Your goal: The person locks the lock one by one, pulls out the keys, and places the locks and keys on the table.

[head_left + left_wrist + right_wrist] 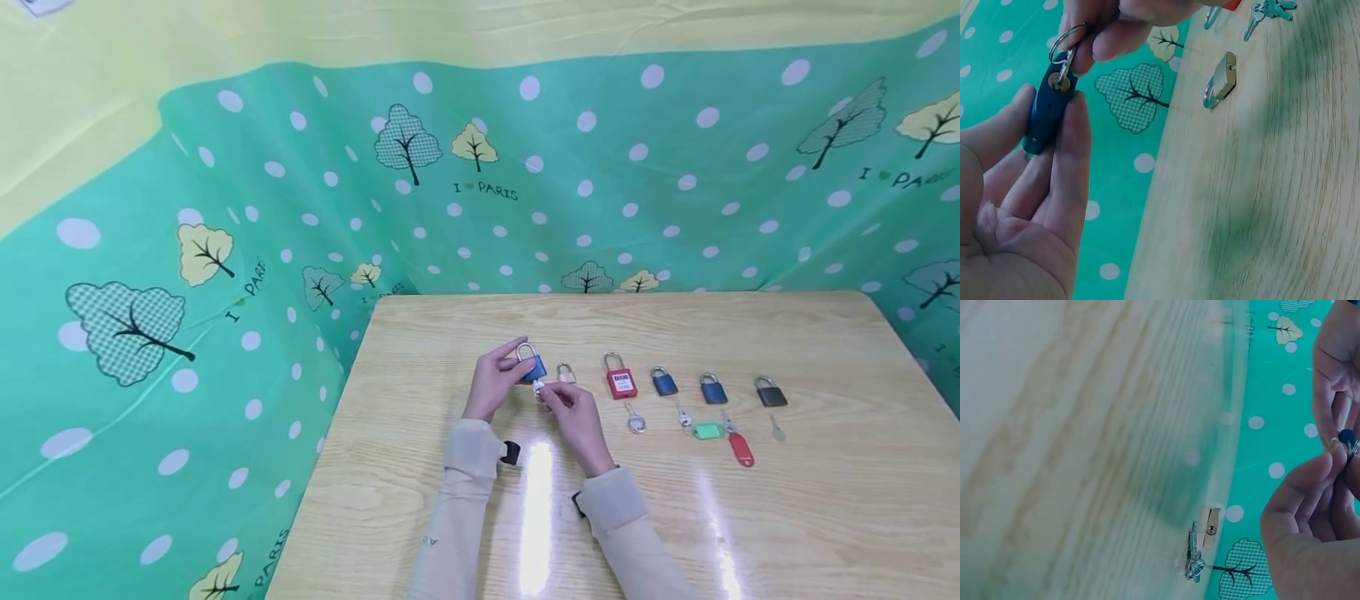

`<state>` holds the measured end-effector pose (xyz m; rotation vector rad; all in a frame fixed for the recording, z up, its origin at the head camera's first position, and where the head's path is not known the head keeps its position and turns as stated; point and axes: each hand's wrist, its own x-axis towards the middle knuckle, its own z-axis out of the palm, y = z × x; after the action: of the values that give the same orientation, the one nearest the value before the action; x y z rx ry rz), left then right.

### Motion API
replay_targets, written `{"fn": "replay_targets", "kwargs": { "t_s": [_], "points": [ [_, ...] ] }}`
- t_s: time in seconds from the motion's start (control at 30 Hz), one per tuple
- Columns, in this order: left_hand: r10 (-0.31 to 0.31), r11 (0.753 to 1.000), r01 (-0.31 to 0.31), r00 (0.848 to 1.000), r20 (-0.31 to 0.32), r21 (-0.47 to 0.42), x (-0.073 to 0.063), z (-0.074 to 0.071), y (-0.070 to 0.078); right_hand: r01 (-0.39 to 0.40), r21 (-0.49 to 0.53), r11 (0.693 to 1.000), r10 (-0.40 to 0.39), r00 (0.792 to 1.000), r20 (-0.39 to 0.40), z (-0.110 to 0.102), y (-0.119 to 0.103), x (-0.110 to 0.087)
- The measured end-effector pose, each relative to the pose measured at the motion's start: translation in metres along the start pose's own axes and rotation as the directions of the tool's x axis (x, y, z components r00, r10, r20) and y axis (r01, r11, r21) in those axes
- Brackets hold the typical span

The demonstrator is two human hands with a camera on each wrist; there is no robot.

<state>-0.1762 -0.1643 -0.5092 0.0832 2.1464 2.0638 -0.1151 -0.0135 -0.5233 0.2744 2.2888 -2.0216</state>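
Observation:
A blue padlock [535,369] is held up over the left part of the table, its shackle pointing away. My left hand [493,383] grips its body between thumb and fingers. With thumb and fingertips, my right hand [573,417] pinches a small silver key [537,387] at the lock's bottom face. In the left wrist view the key [1065,70] meets the round brass keyhole of the dark blue body [1046,119], and a split ring [1060,39] hangs from it. The right fingers partly hide the key's head.
Right of the hands stand a small brass padlock [566,375], a red padlock [622,383], two blue padlocks [664,382] and a black padlock [771,395]. Before them lie ringed keys [636,422], a green tag [708,430], a red tag [740,448] and a loose key [777,430].

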Motion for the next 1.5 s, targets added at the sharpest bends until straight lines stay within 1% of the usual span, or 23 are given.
{"fn": "replay_targets", "kwargs": {
  "t_s": [0.07,0.13,0.23,0.3,0.37,0.47,0.6,0.67,0.73,0.77,0.8,0.9,0.97,1.03,1.13,1.23,1.33,1.4,1.5],
  "points": [
    [-0.020,1.000,0.020,1.000,-0.023,0.007,0.000,0.001,0.000,-0.009,-0.017,1.000,0.009,1.000,-0.002,0.000,0.001,-0.001],
    [-0.025,0.999,0.029,0.996,-0.087,0.040,0.002,0.002,0.001,-0.016,-0.037,0.999,0.016,1.000,-0.005,-0.001,0.001,-0.003],
    [-0.013,0.993,0.035,0.981,-0.193,0.111,0.005,-0.001,0.004,-0.028,-0.072,0.997,0.028,1.000,-0.004,-0.002,0.001,-0.006],
    [0.009,0.986,0.030,0.972,-0.236,0.162,0.007,-0.004,0.006,-0.024,-0.089,0.996,0.024,1.000,-0.003,-0.003,0.002,-0.007],
    [0.017,0.983,0.026,0.974,-0.228,0.184,0.008,-0.007,0.008,-0.014,-0.107,0.994,0.013,1.000,-0.008,-0.003,0.002,-0.006],
    [0.008,0.977,0.035,0.980,-0.198,0.211,0.008,-0.007,0.007,0.027,-0.153,0.988,-0.030,0.999,-0.014,-0.003,0.002,-0.004],
    [-0.008,0.966,0.055,0.983,-0.184,0.253,0.009,-0.007,0.002,0.096,-0.258,0.961,-0.102,0.995,-0.009,-0.002,0.001,0.002],
    [-0.011,0.959,0.062,0.983,-0.183,0.277,0.009,-0.007,-0.001,0.118,-0.326,0.938,-0.127,0.992,-0.006,0.000,0.000,0.004],
    [-0.014,0.951,0.069,0.983,-0.181,0.301,0.010,-0.007,-0.003,0.124,-0.407,0.905,-0.136,0.991,0.000,0.001,0.001,0.006],
    [-0.017,0.947,0.074,0.984,-0.180,0.312,0.011,-0.007,-0.004,0.123,-0.451,0.884,-0.133,0.991,0.009,0.001,0.001,0.006],
    [-0.022,0.944,0.080,0.983,-0.180,0.320,0.011,-0.007,-0.006,0.126,-0.497,0.858,-0.133,0.991,0.021,0.002,0.001,0.007],
    [-0.049,0.930,0.115,0.980,-0.192,0.349,0.013,-0.007,-0.011,0.150,-0.626,0.766,-0.130,0.989,0.078,0.005,0.000,0.008],
    [-0.071,0.919,0.142,0.977,-0.201,0.369,0.014,-0.006,-0.014,0.165,-0.686,0.708,-0.126,0.986,0.107,0.008,-0.001,0.008],
    [-0.083,0.909,0.160,0.975,-0.208,0.386,0.014,-0.005,-0.018,0.176,-0.727,0.663,-0.128,0.984,0.121,0.011,-0.001,0.009],
    [-0.085,0.898,0.170,0.972,-0.218,0.407,0.016,-0.003,-0.023,0.175,-0.759,0.627,-0.111,0.985,0.135,0.014,-0.002,0.011],
    [-0.070,0.877,0.171,0.970,-0.232,0.449,0.017,0.000,-0.027,0.170,-0.788,0.592,-0.074,0.985,0.157,0.016,-0.003,0.014],
    [-0.051,0.832,0.180,0.967,-0.251,0.525,0.020,0.004,-0.026,0.150,-0.815,0.560,-0.019,0.986,0.168,0.019,-0.005,0.018],
    [-0.041,0.791,0.193,0.963,-0.265,0.581,0.022,0.007,-0.025,0.138,-0.827,0.545,0.002,0.986,0.166,0.022,-0.005,0.020],
    [-0.032,0.725,0.216,0.959,-0.281,0.654,0.025,0.010,-0.024,0.151,-0.836,0.527,-0.007,0.985,0.173,0.026,-0.005,0.022]
  ]
}}
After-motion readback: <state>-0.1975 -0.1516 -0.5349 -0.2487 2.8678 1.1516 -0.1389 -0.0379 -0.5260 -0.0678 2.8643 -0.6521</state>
